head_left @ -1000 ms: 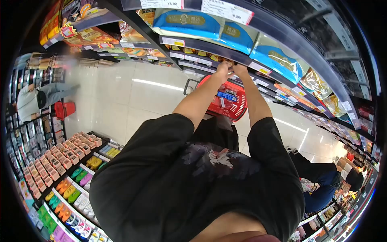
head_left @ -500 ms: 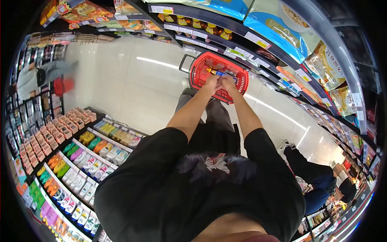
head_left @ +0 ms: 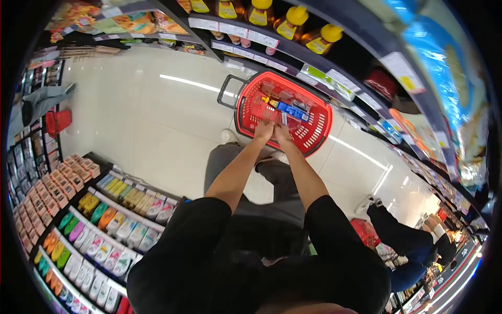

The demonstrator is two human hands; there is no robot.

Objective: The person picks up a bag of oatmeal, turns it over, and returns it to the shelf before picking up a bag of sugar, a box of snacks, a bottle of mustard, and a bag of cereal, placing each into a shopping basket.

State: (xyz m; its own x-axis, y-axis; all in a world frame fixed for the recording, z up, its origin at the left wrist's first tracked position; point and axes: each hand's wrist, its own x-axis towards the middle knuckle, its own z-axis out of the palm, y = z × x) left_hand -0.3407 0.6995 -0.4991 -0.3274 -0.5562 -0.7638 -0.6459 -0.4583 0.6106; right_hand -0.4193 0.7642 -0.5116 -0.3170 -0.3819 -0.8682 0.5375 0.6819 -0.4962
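Note:
A red shopping basket point(head_left: 239, 118) stands on the floor beside the shelf, its black handle point(head_left: 226, 93) swung out to the left. Inside lie a blue and yellow package point(head_left: 293, 111) and some dark, clear-wrapped packs point(head_left: 277, 92). Over the basket's near side, my left hand point(head_left: 264, 129) and my right hand point(head_left: 282, 132) are drawn together, fingers closed. A small pale and blue bit point(head_left: 284, 119) shows just past the right fingertips; I cannot tell what the fingers hold.
Shelves with yellow-capped bottles point(head_left: 286, 23) and a blue bag point(head_left: 434, 63) rise beyond the basket. At the lower left is a rack of bottles point(head_left: 112, 225) beside stacked pink boxes point(head_left: 57, 183). One person point(head_left: 392, 222) is at the right; another point(head_left: 36, 107) stands far left near a red basket point(head_left: 57, 121).
My view has dropped closer to the shelf and basket. My hands have come back toward the basket's near side, uncovering the blue and yellow package. The person at far left has shifted left.

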